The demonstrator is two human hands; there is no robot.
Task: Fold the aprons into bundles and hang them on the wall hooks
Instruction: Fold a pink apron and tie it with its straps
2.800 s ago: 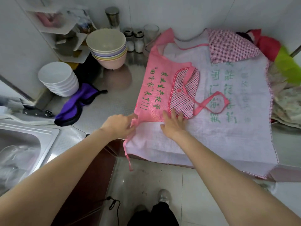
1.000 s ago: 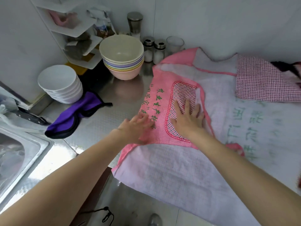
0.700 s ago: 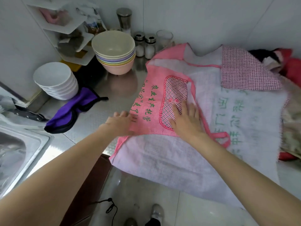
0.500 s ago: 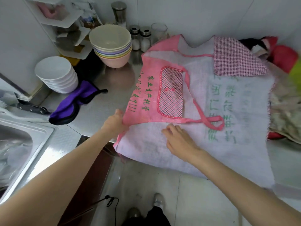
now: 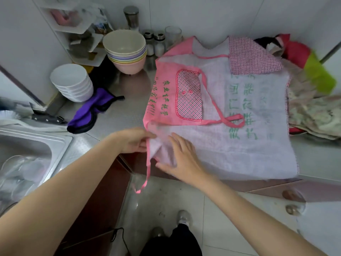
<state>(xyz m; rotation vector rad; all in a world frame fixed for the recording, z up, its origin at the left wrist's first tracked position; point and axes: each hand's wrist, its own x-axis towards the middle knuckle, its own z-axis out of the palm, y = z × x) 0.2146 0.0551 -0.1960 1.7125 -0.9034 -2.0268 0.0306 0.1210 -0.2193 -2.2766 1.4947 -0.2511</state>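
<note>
I am folding the apron, which is lying spread across the bench with its near edge hanging over the front and a tie dangling toward the floor. My left hand is pinching the near left corner, fingers curled on the cloth and tie. My right hand is lying flat and open on the fabric beside it, though blur makes the fingertips hard to read. The left side is already turned in, pocket showing. I judge the next move is lifting this near edge and carrying it up over the body, keeping the tie tucked inside.
</note>
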